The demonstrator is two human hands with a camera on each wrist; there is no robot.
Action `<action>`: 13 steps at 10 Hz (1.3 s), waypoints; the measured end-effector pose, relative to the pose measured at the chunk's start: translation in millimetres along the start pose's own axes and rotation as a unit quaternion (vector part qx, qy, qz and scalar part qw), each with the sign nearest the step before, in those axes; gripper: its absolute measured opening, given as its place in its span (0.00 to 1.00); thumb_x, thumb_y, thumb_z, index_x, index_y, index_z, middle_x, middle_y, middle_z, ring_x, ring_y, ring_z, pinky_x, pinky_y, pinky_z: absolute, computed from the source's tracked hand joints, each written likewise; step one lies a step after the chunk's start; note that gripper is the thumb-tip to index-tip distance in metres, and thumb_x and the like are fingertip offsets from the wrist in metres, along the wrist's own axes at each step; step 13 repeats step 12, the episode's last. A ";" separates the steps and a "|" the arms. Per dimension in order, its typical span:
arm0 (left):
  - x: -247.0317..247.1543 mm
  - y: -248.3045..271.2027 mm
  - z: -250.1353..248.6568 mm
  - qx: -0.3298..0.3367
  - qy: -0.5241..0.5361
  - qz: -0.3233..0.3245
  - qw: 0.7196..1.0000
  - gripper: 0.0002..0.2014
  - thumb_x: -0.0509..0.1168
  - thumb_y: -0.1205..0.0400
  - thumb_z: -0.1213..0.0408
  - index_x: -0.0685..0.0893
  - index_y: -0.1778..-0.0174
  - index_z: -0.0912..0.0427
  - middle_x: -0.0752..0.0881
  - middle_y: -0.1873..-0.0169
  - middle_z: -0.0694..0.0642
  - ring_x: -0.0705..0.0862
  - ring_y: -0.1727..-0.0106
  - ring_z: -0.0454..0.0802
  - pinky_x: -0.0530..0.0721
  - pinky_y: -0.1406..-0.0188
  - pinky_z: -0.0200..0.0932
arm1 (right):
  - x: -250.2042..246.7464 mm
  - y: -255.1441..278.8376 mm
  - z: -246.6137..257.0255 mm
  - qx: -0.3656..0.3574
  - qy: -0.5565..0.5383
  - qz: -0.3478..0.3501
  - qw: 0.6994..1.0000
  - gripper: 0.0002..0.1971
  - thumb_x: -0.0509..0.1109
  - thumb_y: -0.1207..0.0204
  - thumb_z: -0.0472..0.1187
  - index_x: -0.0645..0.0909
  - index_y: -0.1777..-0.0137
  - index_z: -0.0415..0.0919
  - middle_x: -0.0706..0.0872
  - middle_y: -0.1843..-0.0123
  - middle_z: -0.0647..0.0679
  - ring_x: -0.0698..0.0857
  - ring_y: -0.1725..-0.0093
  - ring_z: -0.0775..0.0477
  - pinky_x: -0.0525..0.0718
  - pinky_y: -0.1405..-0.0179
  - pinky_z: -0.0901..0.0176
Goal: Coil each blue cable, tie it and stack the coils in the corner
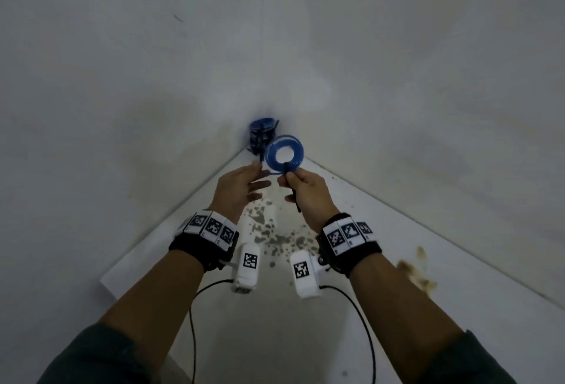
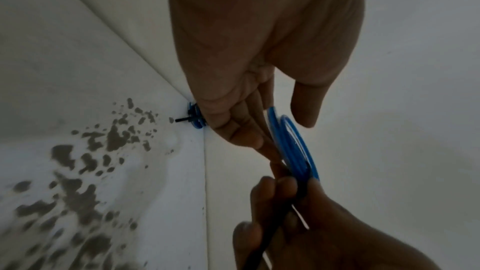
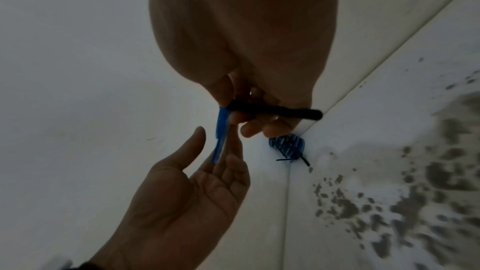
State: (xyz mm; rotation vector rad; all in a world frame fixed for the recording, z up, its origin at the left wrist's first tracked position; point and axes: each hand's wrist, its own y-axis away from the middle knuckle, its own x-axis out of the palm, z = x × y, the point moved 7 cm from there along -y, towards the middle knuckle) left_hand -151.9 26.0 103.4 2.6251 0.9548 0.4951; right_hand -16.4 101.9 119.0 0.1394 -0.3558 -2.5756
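Stack [image 1: 262, 137] in the corner is blurred in head view, coil count unreadable; left wrist view shows only a sliver of it [image 2: 194, 117] behind left hand [image 2: 249, 81]. Coil [image 3: 221, 137] edge-on and smeared in right wrist view. Tie [image 3: 275, 111] partly buried under right hand [image 3: 244, 52] fingers; its closure can't be made out.

A bright blue ring-shaped cable coil [image 1: 285, 154] carries a black strap tie [image 3: 275, 111]. Darker blue coils form the stack in the corner [image 1: 261, 135], crossed by black ties. The white floor [image 1: 275, 337] shows grey-brown speckled stains [image 1: 272, 230]. White wristbands [image 1: 211, 226] bear black-and-white square-code markers.
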 end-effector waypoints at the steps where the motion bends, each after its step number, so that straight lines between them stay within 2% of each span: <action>1: -26.4 -37.2 -3.4 -0.015 -0.066 -0.057 0.996 0.11 0.65 0.15 0.54 0.87 0.51 0.57 0.92 0.58 0.51 0.89 0.63 0.46 0.83 0.68 0.38 | 26.6 -51.8 17.1 0.010 -0.021 -0.009 1.000 0.13 0.59 0.12 0.36 0.83 0.55 0.43 0.88 0.54 0.48 0.85 0.53 0.53 0.81 0.59 0.61; 2: -36.6 -62.4 10.8 -0.086 -0.120 -0.027 0.989 0.08 0.69 0.16 0.61 0.86 0.59 0.61 0.89 0.67 0.52 0.85 0.76 0.43 0.77 0.81 0.31 | 49.6 -104.2 27.4 0.020 -0.033 -0.030 0.999 0.13 0.59 0.12 0.36 0.85 0.50 0.34 0.87 0.58 0.48 0.83 0.61 0.56 0.80 0.69 0.66; 3: -43.7 -82.3 27.9 -0.091 -0.256 0.032 0.962 0.08 0.69 0.18 0.66 0.86 0.63 0.60 0.87 0.70 0.51 0.84 0.74 0.43 0.76 0.78 0.31 | 61.5 -156.5 24.9 0.044 -0.036 -0.067 0.996 0.13 0.60 0.12 0.36 0.85 0.47 0.31 0.89 0.54 0.41 0.82 0.66 0.54 0.78 0.72 0.63; 4: -38.7 -95.0 41.2 -0.030 -0.431 0.127 0.893 0.15 0.65 0.19 0.63 0.78 0.74 0.58 0.80 0.73 0.55 0.75 0.73 0.46 0.69 0.74 0.32 | 69.2 -199.4 18.3 0.071 0.013 -0.061 0.995 0.17 0.58 0.11 0.40 0.84 0.41 0.29 0.89 0.43 0.35 0.84 0.63 0.49 0.81 0.67 0.61; 5: -35.7 -110.1 57.6 -0.021 -0.496 0.157 0.854 0.10 0.68 0.18 0.65 0.85 0.58 0.70 0.82 0.64 0.58 0.79 0.65 0.51 0.75 0.66 0.36 | 73.5 -230.6 3.7 0.101 0.054 -0.044 0.992 0.18 0.57 0.11 0.42 0.86 0.46 0.32 0.88 0.50 0.40 0.82 0.66 0.51 0.80 0.66 0.63; 6: -36.0 -129.8 78.7 -0.012 -0.562 0.163 0.811 0.19 0.68 0.20 0.52 0.83 0.38 0.61 0.85 0.40 0.60 0.83 0.40 0.60 0.82 0.41 0.54 | 68.2 -251.1 -15.5 0.146 0.056 -0.062 0.986 0.14 0.61 0.13 0.43 0.79 0.60 0.42 0.85 0.62 0.46 0.81 0.70 0.54 0.81 0.71 0.63; 7: -39.4 -137.2 97.7 -0.016 -0.604 0.173 0.778 0.24 0.66 0.19 0.49 0.78 0.29 0.56 0.77 0.28 0.56 0.75 0.27 0.58 0.76 0.30 0.57 | 65.8 -265.1 -23.5 0.165 0.059 -0.072 0.982 0.13 0.63 0.14 0.45 0.77 0.61 0.43 0.83 0.66 0.49 0.82 0.72 0.55 0.81 0.75 0.63; 8: -41.4 -139.0 104.8 0.004 -0.608 0.170 0.776 0.23 0.67 0.19 0.51 0.79 0.30 0.56 0.79 0.32 0.53 0.77 0.29 0.53 0.77 0.32 0.54 | 64.2 -292.2 -50.3 0.175 0.086 -0.081 0.977 0.21 0.66 0.24 0.60 0.82 0.55 0.39 0.89 0.57 0.43 0.89 0.61 0.43 0.90 0.56 0.51; 9: -43.9 -142.1 105.8 0.012 -0.592 0.168 0.788 0.22 0.69 0.20 0.53 0.80 0.31 0.57 0.81 0.34 0.53 0.79 0.31 0.54 0.80 0.34 0.55 | 60.5 -302.6 -61.4 0.165 0.117 -0.117 0.972 0.32 0.68 0.29 0.65 0.86 0.53 0.31 0.91 0.57 0.38 0.91 0.55 0.34 0.91 0.51 0.39; 10: -44.2 -141.3 104.5 0.001 -0.592 0.170 0.788 0.21 0.68 0.19 0.53 0.81 0.32 0.57 0.79 0.32 0.54 0.77 0.29 0.55 0.77 0.32 0.54 | 66.3 -267.1 -30.8 0.162 0.132 -0.120 0.971 0.29 0.66 0.20 0.62 0.81 0.65 0.33 0.86 0.67 0.42 0.86 0.62 0.40 0.87 0.55 0.48; 11: -38.1 -136.4 107.1 0.008 -0.609 0.179 0.772 0.22 0.68 0.19 0.51 0.81 0.32 0.59 0.76 0.28 0.55 0.75 0.27 0.57 0.74 0.29 0.52 | 55.2 -248.3 -24.4 0.139 0.203 -0.107 0.963 0.32 0.61 0.19 0.66 0.81 0.58 0.31 0.84 0.62 0.42 0.84 0.60 0.42 0.81 0.64 0.56; 12: -27.9 -123.8 110.0 -0.021 -0.617 0.193 0.763 0.22 0.67 0.17 0.53 0.80 0.31 0.61 0.76 0.27 0.58 0.75 0.27 0.58 0.74 0.28 0.51 | 34.7 -220.6 -25.0 0.099 0.294 -0.076 0.948 0.31 0.59 0.15 0.61 0.82 0.60 0.31 0.82 0.61 0.41 0.81 0.60 0.44 0.74 0.59 0.62; 13: -27.9 -123.8 110.0 -0.021 -0.617 0.193 0.763 0.22 0.67 0.17 0.53 0.80 0.31 0.61 0.76 0.27 0.58 0.75 0.27 0.58 0.74 0.28 0.51 | 34.7 -220.6 -25.0 0.099 0.294 -0.076 0.948 0.31 0.59 0.15 0.61 0.82 0.60 0.31 0.82 0.61 0.41 0.81 0.60 0.44 0.74 0.59 0.62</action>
